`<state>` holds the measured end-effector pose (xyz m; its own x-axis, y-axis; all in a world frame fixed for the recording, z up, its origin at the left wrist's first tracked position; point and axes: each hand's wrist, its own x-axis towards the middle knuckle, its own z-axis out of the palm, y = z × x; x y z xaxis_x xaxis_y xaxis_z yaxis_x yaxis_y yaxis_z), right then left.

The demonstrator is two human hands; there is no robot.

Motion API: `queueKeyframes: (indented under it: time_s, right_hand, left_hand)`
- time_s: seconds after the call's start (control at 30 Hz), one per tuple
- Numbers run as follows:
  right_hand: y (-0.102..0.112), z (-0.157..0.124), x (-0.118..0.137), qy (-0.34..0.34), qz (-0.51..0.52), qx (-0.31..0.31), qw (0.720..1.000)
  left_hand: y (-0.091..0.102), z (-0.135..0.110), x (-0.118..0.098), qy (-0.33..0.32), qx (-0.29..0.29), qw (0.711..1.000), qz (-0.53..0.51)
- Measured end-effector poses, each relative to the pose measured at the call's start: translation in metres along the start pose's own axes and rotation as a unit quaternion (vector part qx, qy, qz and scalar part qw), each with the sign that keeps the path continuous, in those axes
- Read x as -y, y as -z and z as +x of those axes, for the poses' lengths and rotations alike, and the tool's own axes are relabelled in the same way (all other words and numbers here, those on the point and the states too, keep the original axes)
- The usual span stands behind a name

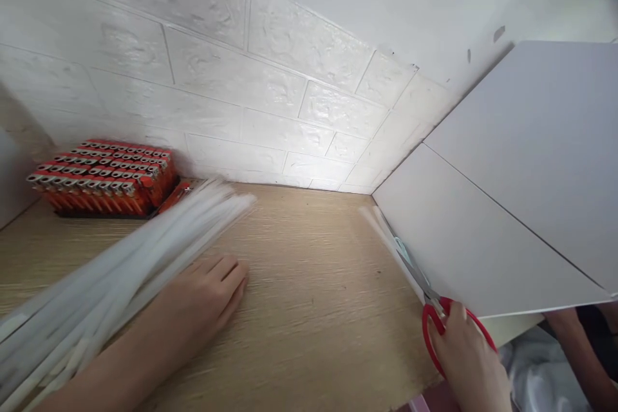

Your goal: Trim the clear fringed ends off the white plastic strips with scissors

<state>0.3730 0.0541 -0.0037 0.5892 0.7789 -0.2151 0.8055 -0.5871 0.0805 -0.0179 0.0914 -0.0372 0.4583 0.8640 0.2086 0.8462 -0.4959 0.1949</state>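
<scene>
My left hand point(212, 290) lies palm down on the wooden tabletop point(309, 309), fingers extended and slightly bent, with nothing visible in it. Beside it, partly under my forearm, a bundle of long translucent white plastic strips point(145, 251) stretches toward the back. At the right edge, my right hand point(468, 354) grips the red handles of a pair of scissors point(425, 290). Their blades point away, slightly apart, next to a few thin whitish strips point(386, 235). Close to the blade tips is a small pale teal item point(400, 248), whose kind I cannot make out.
A tray of red and orange lighters point(106, 177) stands at the back left against the white brick-pattern wall point(275, 96). White panels point(483, 232) rise along the right edge of the table. Another person's arm point(579, 347) shows at the lower right, near greyish plastic point(541, 367).
</scene>
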Motion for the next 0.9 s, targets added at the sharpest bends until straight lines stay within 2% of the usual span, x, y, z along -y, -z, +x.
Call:
queueKeyframes:
  time_s: [0.17,0.33,0.5,0.67,0.73,0.83,0.9]
  right_hand:
    - [-0.004,0.001,0.001,0.008,0.025,-0.001,1.000]
    - [-0.014,0.012,-0.006,0.056,0.018,-0.028,0.998]
    - [-0.023,0.016,-0.012,0.120,-0.084,-0.087,0.985]
    - [-0.026,0.015,-0.011,0.121,-0.132,-0.109,0.978]
    - [-0.020,0.014,-0.008,0.105,-0.112,-0.096,0.984]
    - [-0.004,0.012,-0.003,0.047,-0.027,-0.011,0.998]
    - [0.006,0.011,-0.001,0.029,0.024,0.007,0.999]
  left_hand:
    - [-0.001,-0.001,0.002,-0.013,-0.017,1.000,0.001]
    - [0.000,-0.002,-0.001,-0.013,-0.039,0.999,-0.014]
    - [0.005,-0.001,-0.005,0.001,0.004,1.000,-0.011]
    - [0.009,-0.001,-0.009,0.007,0.048,0.999,-0.021]
    - [0.010,-0.001,-0.010,0.013,0.053,0.998,-0.025]
    - [0.013,-0.001,-0.011,0.020,0.063,0.997,-0.026]
    - [0.014,0.000,-0.013,0.019,0.067,0.997,-0.024]
